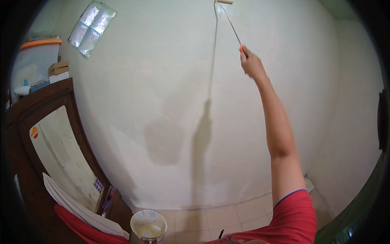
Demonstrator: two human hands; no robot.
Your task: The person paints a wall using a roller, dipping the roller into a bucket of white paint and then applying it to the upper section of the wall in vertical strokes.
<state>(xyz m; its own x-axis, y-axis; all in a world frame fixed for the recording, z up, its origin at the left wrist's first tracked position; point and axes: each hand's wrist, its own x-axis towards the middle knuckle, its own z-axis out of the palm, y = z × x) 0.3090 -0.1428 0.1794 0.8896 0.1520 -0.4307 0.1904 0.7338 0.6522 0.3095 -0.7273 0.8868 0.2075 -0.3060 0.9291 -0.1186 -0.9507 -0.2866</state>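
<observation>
My right hand (252,65) is raised high at the end of my outstretched arm. Its fingers are closed around the orange handle of a paint roller (233,27). The pale roller sleeve (225,1) lies at the top edge of the picture, against the light wall (260,130); the wall looks wet and shiny around it. Low and left of centre is a white bucket (148,224) with pale paint inside and smears on its rim. My left hand does not show clearly anywhere.
A dark wooden cabinet (61,91) with a mirror (61,150) stands at the left, with boxes (59,70) on top. Grey cloth (77,205) and red cloth (81,227) hang beside it. A glass-block window (92,28) is set upper left. Floor tiles (221,217) run along the wall's foot.
</observation>
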